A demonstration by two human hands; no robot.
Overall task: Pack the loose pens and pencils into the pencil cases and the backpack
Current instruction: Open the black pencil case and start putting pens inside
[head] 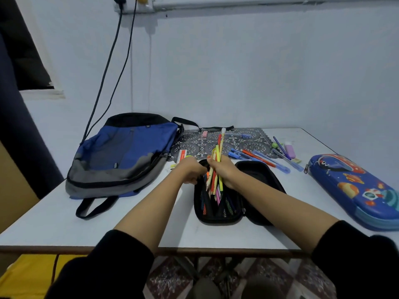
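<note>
right hand [224, 172] is clamping a fat pencil bundle [219, 147], tips poking into the open black pencil case [258, 175] | left hand [190, 172] is gripping that case's left rim | risk: bundle's fanning out, so strays could be skidding past the rim

home study corner: a white table [47, 223] against a bare painted wall [259, 72], backpack [125, 152] and loose pens [265, 159] on it, socket [120, 4] and cables [109, 59] upper left.

White table [54, 212], dark lace mat [194, 145], pink eraser [205, 133], 2 black cables [116, 39]
</note>
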